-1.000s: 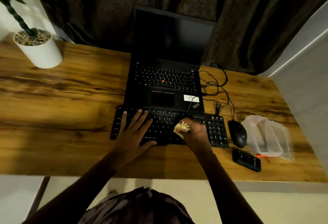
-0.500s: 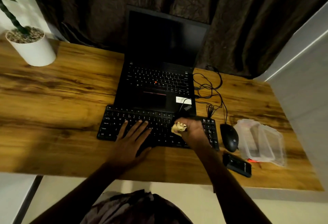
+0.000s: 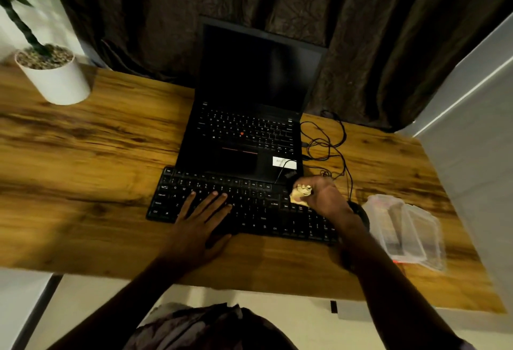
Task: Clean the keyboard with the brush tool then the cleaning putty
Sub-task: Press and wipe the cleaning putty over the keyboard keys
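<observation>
A black external keyboard (image 3: 249, 211) lies on the wooden desk (image 3: 97, 169) in front of an open laptop. My left hand (image 3: 201, 216) lies flat on the keyboard's left-middle keys with its fingers spread. My right hand (image 3: 323, 197) grips a pale yellowish lump of cleaning putty (image 3: 299, 195) and holds it down on the keys at the keyboard's right part, near its far edge. My right forearm hides the brush tool.
A black laptop (image 3: 249, 133) stands open behind the keyboard. Tangled black cables (image 3: 330, 149) lie to its right. A clear plastic container (image 3: 408, 230) sits at the right, with a black mouse (image 3: 361, 211) partly hidden beside my right wrist. A white plant pot (image 3: 54, 77) stands far left.
My right hand has carried the putty rightward and farther along the keyboard, toward its right end. My left hand stays flat on the keys. The view has shifted.
</observation>
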`<act>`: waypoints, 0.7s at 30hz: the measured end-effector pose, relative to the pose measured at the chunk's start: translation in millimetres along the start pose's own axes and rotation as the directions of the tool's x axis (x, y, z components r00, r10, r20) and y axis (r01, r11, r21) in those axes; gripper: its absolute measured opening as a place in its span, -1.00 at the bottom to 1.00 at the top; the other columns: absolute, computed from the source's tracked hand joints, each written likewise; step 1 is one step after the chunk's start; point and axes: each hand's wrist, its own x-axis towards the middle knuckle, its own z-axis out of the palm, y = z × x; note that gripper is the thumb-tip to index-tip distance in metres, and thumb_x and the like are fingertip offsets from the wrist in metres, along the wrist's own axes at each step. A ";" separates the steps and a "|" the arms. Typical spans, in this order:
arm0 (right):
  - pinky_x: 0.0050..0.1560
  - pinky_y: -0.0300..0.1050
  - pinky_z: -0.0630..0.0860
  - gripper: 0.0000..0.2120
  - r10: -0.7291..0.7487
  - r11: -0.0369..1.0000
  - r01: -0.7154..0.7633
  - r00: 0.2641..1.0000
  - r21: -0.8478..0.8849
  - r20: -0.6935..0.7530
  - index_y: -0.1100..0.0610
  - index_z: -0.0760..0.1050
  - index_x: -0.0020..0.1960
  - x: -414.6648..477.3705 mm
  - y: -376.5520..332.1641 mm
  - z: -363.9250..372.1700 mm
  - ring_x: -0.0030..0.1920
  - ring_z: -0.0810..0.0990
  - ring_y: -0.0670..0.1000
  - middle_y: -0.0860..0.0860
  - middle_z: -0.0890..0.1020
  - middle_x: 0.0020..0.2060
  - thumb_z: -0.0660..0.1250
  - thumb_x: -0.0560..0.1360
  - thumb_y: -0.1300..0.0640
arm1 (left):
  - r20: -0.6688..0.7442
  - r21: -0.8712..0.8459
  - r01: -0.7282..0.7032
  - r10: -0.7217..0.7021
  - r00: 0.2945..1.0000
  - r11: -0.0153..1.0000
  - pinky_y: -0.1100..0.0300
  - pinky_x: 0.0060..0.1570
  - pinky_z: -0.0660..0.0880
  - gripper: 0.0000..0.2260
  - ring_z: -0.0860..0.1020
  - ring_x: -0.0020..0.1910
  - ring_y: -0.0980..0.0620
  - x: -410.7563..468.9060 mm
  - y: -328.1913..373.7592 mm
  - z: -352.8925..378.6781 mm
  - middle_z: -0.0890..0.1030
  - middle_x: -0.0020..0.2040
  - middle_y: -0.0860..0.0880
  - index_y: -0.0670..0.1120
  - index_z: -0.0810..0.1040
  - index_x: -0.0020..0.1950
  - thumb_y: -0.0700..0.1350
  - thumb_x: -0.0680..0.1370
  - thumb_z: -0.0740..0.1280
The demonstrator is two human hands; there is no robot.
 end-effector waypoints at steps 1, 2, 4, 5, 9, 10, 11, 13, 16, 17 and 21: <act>0.10 -0.05 0.63 -0.68 0.000 1.000 0.000 1.000 0.031 -0.003 0.00 0.64 0.17 -0.3 2.0 0.8 0.12 0.63 0.03 0.06 0.66 0.17 0.51 0.46 0.26 | -0.007 -0.010 -0.001 0.001 1.000 1.000 -0.26 0.50 0.12 -0.41 0.19 0.59 -0.03 -0.4 0.3 -0.4 0.29 0.58 -0.04 0.01 0.34 0.54 0.30 0.60 0.09; 0.13 -0.02 0.63 -0.67 -0.011 0.998 0.011 1.000 0.057 -0.001 -0.04 0.63 0.14 -0.6 1.1 1.8 0.13 0.64 0.03 0.04 0.68 0.14 0.53 0.44 0.25 | -0.017 -0.017 0.000 0.000 1.000 1.000 -0.26 0.49 0.12 -0.42 0.20 0.58 -0.03 -0.8 0.7 -0.8 0.29 0.58 -0.04 0.01 0.35 0.53 0.30 0.60 0.10; 0.15 0.03 0.64 -0.64 -0.039 0.996 0.040 0.999 0.083 -0.007 -0.10 0.63 0.10 0.9 -3.4 7.7 0.13 0.65 0.03 0.04 0.70 0.11 0.56 0.41 0.24 | -0.033 -0.022 0.000 -0.001 0.999 1.000 -0.24 0.49 0.11 -0.42 0.20 0.58 -0.02 -1.5 1.0 -0.9 0.30 0.57 -0.04 0.01 0.37 0.52 0.29 0.60 0.11; 0.14 0.00 0.64 -0.65 -0.054 0.995 0.054 0.999 0.085 -0.010 -0.06 0.65 0.11 1.8 -6.1 9.8 0.12 0.66 0.03 0.05 0.70 0.12 0.56 0.41 0.25 | -0.037 -0.023 0.001 -0.002 0.999 1.000 -0.24 0.50 0.11 -0.42 0.20 0.58 -0.02 -1.5 1.2 -0.6 0.30 0.57 -0.04 0.01 0.37 0.52 0.29 0.60 0.11; -0.15 -0.38 0.56 -0.70 -0.070 0.995 0.069 0.998 0.073 0.005 0.09 0.67 0.15 2.7 -1.7 6.7 -0.06 0.65 -0.11 0.01 0.68 0.11 0.52 0.45 0.31 | -0.044 -0.030 0.002 -0.003 0.999 1.000 -0.22 0.51 0.08 -0.41 0.20 0.58 0.00 -0.9 0.3 -0.6 0.30 0.57 -0.03 0.01 0.36 0.52 0.30 0.59 0.15; -0.13 -0.35 0.57 -0.71 -0.065 0.996 0.064 0.998 0.066 0.002 0.09 0.67 0.15 0.2 1.8 3.6 -0.04 0.65 -0.09 0.01 0.68 0.10 0.51 0.46 0.30 | -0.042 -0.032 0.000 -0.002 0.999 0.999 -0.22 0.52 0.08 -0.41 0.19 0.58 0.00 -0.8 0.0 -0.9 0.30 0.57 -0.03 0.01 0.35 0.53 0.29 0.59 0.16; -0.05 -0.26 0.59 -0.71 -0.056 0.997 0.056 0.998 0.057 0.001 0.08 0.67 0.15 -2.4 6.0 0.4 0.01 0.65 -0.05 0.01 0.69 0.09 0.50 0.47 0.30 | -0.040 -0.035 0.000 -0.001 0.999 0.999 -0.21 0.52 0.07 -0.41 0.17 0.59 0.01 -1.0 0.0 -1.2 0.28 0.58 -0.02 0.01 0.34 0.53 0.29 0.59 0.17; 0.08 -0.13 0.59 -0.71 -0.032 0.996 0.031 1.000 0.079 0.001 0.08 0.66 0.16 -5.3 12.6 -4.8 0.07 0.63 -0.01 0.02 0.69 0.08 0.50 0.47 0.30 | -0.034 -0.036 0.003 -0.005 0.999 0.999 -0.21 0.53 0.07 -0.41 0.14 0.60 0.02 -1.4 0.4 -1.2 0.26 0.59 -0.01 0.02 0.32 0.54 0.29 0.60 0.17; 0.07 -0.09 0.62 -0.66 -0.032 0.996 0.032 0.999 0.087 -0.007 -0.12 0.65 0.09 -2.4 11.2 -2.6 0.06 0.64 -0.02 -0.03 0.67 0.09 0.51 0.46 0.27 | -0.037 -0.044 0.014 -0.016 0.999 0.999 -0.21 0.54 0.06 -0.42 0.14 0.60 0.03 -1.0 0.2 -0.6 0.28 0.58 -0.01 0.02 0.34 0.54 0.29 0.59 0.17; 0.05 -0.03 0.66 -0.60 -0.042 0.996 0.043 0.999 0.072 -0.019 -0.26 0.61 0.02 -0.4 7.0 0.0 0.04 0.66 -0.01 -0.03 0.68 0.11 0.52 0.45 0.26 | -0.035 -0.045 0.015 -0.016 0.999 0.999 -0.21 0.54 0.06 -0.42 0.14 0.60 0.03 -0.5 0.3 -0.4 0.28 0.58 -0.01 0.02 0.34 0.53 0.29 0.59 0.17; -0.01 0.04 0.69 -0.60 -0.092 0.994 0.092 0.996 0.056 -0.008 -0.23 0.61 0.07 5.9 -3.5 10.0 0.05 0.68 0.01 -0.01 0.65 0.22 0.54 0.43 0.23 | -0.023 -0.038 0.015 -0.016 1.000 0.999 -0.23 0.53 0.09 -0.41 0.14 0.59 0.02 -1.1 0.3 -0.9 0.27 0.58 -0.02 0.02 0.34 0.54 0.30 0.60 0.16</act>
